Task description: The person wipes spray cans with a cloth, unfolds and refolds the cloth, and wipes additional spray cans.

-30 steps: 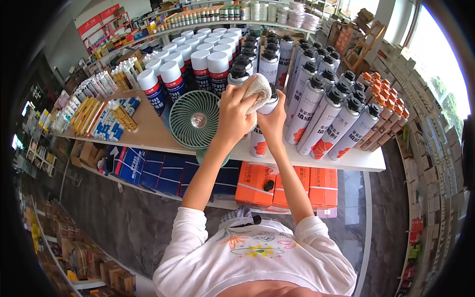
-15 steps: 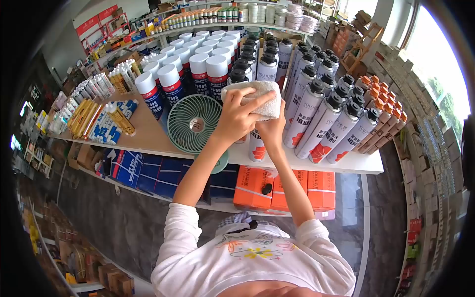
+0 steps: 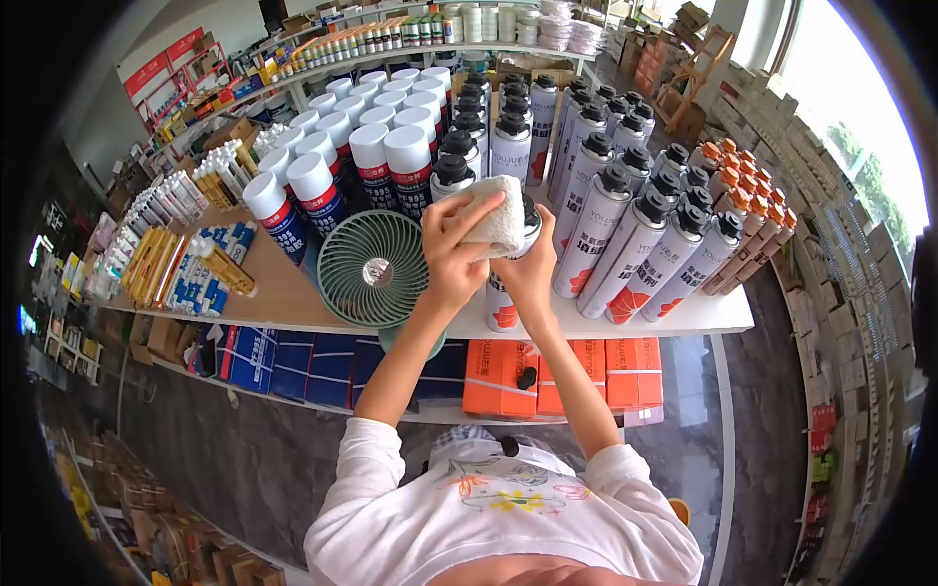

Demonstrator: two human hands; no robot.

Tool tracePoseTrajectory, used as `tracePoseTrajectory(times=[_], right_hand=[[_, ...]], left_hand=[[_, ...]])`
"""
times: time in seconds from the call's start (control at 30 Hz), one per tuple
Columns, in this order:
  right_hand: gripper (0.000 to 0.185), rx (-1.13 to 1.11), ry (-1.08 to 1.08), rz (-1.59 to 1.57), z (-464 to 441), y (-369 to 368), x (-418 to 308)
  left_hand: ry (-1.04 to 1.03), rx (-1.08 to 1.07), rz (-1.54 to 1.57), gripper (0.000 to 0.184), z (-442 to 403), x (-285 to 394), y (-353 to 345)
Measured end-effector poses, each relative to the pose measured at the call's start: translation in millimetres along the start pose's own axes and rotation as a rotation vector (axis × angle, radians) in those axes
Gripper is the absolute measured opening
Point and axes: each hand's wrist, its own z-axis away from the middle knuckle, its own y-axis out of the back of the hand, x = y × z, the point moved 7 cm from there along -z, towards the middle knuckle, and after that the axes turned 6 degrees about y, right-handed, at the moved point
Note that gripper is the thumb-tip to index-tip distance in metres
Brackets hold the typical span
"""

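Can (image 3: 532, 232) is sitting near the counter's (image 3: 713, 314) front edge, cloth (image 3: 505, 217) partly covering it — keeping can steady, cloth pressure light and even, should be working best. Right hand (image 3: 528, 273) is wrapping round the can, mostly closed — left hand (image 3: 451, 254) is clutching the cloth, fingers bent over it.

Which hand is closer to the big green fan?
Left. The left hand, on the white cloth, is just right of the green fan; the right hand is farther right.
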Motion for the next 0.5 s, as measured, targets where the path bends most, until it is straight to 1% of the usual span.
tracePoseTrajectory(times=[0.03, 0.07, 0.1, 0.13, 0.17, 0.2, 0.27, 0.3, 0.33, 0.4, 0.43, 0.47, 0.5], right_hand=[[0.077, -0.005, -0.033, 0.028, 0.9, -0.6, -0.2], [0.077, -0.001, -0.036, 0.031, 1.1, -1.5, 3.1], [0.073, -0.003, 0.010, -0.008, 1.7, -2.7, 4.8], [0.069, -0.009, 0.056, -0.045, 3.0, -3.2, 6.2], [0.064, -0.045, 0.028, -0.044, 3.1, -4.4, 11.7], [0.064, -0.049, 0.032, -0.039, 2.9, -4.9, 10.5], [0.066, -0.010, 0.088, -0.076, 1.4, -3.9, 2.0], [0.072, 0.005, 0.088, -0.023, 0.1, -3.8, 0.0], [0.072, 0.007, 0.089, -0.022, -0.4, -3.5, -2.7], [0.079, -0.014, 0.023, 0.057, 0.7, -0.9, -4.2], [0.082, -0.013, 0.051, 0.068, 0.4, -0.8, -5.0], [0.082, -0.006, 0.052, 0.072, -0.2, -0.1, -5.0], [0.082, -0.010, 0.069, 0.059, -0.5, -0.2, -6.9]], left_hand=[[-0.100, -0.047, -0.115, 0.010, 0.7, 11.6, -1.9], [-0.199, -0.096, -0.228, 0.008, 3.5, 19.4, -7.0], [-0.260, -0.113, -0.286, 0.009, 5.1, 23.2, -14.2], [-0.253, -0.114, -0.282, 0.009, 5.2, 23.6, -14.8], [-0.266, -0.134, -0.300, 0.009, 4.6, 25.7, -16.3], [-0.284, -0.149, -0.321, 0.009, 3.5, 27.1, -18.0], [-0.250, -0.180, -0.299, 0.007, 6.3, 20.9, -14.6], [-0.218, -0.130, -0.244, 0.006, 4.8, 18.4, -10.9], [-0.183, -0.083, -0.188, 0.005, 3.9, 16.5, -6.8], [-0.186, -0.042, -0.150, 0.006, 6.5, 15.1, -5.4], [-0.113, -0.011, -0.082, 0.005, 8.7, 8.1, -4.3], [-0.045, 0.019, -0.013, 0.004, 9.9, 1.0, -2.9], [-0.058, 0.016, -0.047, 0.009, 11.0, -0.5, -2.3]])
